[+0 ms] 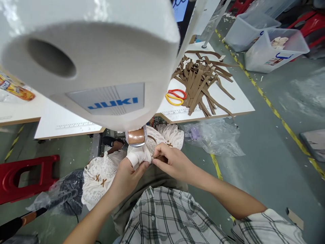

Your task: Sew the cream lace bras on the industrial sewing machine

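Observation:
My left hand [128, 178] is closed on a smooth white part of a lace garment [138, 156], thumb on top, just below the sewing machine's lower end. Beside it my right hand [174, 162] pinches the edge of the same garment; exactly what lies between those fingertips is too small to make out. More white lace [175, 135] spreads to the right, with a brown cross stitch on it. At the left hangs another lace portion [101, 179] with two brown crosses. The white JUKI sewing machine [101, 67] looms over both hands and hides the needle area.
Brown fabric strips [199, 79] lie heaped on the white table [238, 105], beside red and yellow scissors [176, 96]. A clear plastic bag [215, 137] hangs below the table edge. Red stool [27, 179] stands at left; white bins [275, 51] sit at upper right.

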A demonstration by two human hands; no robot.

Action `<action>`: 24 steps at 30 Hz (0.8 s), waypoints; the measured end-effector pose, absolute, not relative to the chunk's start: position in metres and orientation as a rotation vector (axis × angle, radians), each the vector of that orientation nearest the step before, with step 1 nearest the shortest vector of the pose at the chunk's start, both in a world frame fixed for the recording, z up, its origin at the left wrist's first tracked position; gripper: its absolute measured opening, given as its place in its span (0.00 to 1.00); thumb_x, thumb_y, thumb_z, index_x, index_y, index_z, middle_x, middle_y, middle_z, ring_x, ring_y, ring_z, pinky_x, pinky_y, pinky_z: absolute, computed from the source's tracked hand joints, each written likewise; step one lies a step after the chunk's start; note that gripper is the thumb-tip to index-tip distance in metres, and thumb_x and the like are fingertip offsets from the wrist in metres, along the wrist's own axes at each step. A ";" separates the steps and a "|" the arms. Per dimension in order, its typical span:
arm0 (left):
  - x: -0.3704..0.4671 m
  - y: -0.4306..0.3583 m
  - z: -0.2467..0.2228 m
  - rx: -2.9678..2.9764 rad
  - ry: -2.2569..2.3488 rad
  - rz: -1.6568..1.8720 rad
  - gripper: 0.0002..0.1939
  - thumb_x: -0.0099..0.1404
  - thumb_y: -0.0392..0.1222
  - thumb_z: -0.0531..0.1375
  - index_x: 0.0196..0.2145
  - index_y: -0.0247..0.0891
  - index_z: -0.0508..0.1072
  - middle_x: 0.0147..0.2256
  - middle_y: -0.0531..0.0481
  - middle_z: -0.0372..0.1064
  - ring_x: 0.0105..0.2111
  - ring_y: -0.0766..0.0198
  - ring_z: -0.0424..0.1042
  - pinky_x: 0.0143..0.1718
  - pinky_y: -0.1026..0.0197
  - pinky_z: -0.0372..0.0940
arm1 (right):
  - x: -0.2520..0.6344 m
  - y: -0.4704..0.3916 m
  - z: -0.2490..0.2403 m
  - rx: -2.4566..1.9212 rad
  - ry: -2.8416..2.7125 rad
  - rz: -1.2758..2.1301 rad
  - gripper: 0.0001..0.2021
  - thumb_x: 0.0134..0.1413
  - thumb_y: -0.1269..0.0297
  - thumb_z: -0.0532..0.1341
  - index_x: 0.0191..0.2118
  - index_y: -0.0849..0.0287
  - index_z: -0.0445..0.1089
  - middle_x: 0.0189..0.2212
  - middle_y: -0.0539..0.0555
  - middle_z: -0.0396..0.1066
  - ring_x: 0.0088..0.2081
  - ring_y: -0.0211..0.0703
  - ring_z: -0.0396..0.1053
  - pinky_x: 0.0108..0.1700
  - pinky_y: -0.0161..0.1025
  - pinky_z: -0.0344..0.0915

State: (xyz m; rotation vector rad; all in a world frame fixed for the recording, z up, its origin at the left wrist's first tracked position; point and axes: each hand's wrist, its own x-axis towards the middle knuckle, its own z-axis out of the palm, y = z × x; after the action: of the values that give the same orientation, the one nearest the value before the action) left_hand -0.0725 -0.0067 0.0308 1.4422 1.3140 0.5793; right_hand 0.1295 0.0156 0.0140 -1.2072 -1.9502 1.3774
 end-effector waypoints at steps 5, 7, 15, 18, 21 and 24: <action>-0.070 -0.004 0.035 1.500 1.287 0.592 0.10 0.68 0.43 0.56 0.35 0.35 0.73 0.32 0.50 0.70 0.34 0.63 0.66 0.37 0.63 0.60 | 0.132 0.025 0.018 -1.213 -1.925 1.523 0.05 0.59 0.66 0.60 0.39 0.56 0.62 0.22 0.43 0.65 0.26 0.35 0.61 0.30 0.32 0.52; -0.070 -0.003 0.037 1.494 1.290 0.601 0.10 0.68 0.43 0.57 0.35 0.35 0.73 0.32 0.50 0.71 0.33 0.63 0.66 0.37 0.63 0.60 | 0.134 0.029 0.015 -1.195 -1.894 1.613 0.07 0.59 0.62 0.62 0.41 0.56 0.66 0.23 0.44 0.66 0.26 0.35 0.62 0.30 0.32 0.52; -0.067 -0.004 0.038 1.401 1.346 0.620 0.11 0.66 0.45 0.59 0.32 0.35 0.73 0.28 0.52 0.68 0.30 0.65 0.64 0.32 0.65 0.60 | 0.132 0.028 0.010 -1.165 -1.971 1.374 0.03 0.55 0.68 0.62 0.31 0.59 0.72 0.22 0.45 0.60 0.27 0.33 0.59 0.31 0.32 0.52; -0.066 -0.005 0.038 1.378 1.350 0.631 0.10 0.66 0.45 0.59 0.33 0.36 0.73 0.28 0.53 0.68 0.30 0.65 0.64 0.32 0.65 0.60 | 0.130 0.025 0.014 -1.182 -2.000 1.317 0.05 0.56 0.68 0.61 0.29 0.59 0.70 0.21 0.45 0.58 0.26 0.33 0.57 0.31 0.32 0.50; -0.066 -0.006 0.038 1.364 1.364 0.626 0.10 0.67 0.46 0.58 0.35 0.37 0.74 0.29 0.53 0.69 0.30 0.65 0.65 0.33 0.65 0.60 | 0.129 0.023 0.017 -1.188 -1.982 1.334 0.08 0.56 0.68 0.59 0.26 0.59 0.66 0.21 0.44 0.56 0.26 0.32 0.54 0.30 0.33 0.49; -0.068 -0.007 0.038 1.365 1.371 0.619 0.10 0.67 0.46 0.58 0.37 0.37 0.74 0.30 0.52 0.70 0.33 0.63 0.67 0.37 0.64 0.62 | 0.129 0.022 0.016 -1.209 -1.900 1.403 0.08 0.56 0.67 0.59 0.26 0.59 0.65 0.20 0.43 0.53 0.25 0.32 0.52 0.29 0.32 0.48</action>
State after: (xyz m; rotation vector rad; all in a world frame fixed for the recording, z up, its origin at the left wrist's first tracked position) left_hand -0.0676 -0.0069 0.0381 1.3655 1.3709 0.6193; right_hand 0.1291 0.0217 0.0165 -1.2088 -1.9001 1.4029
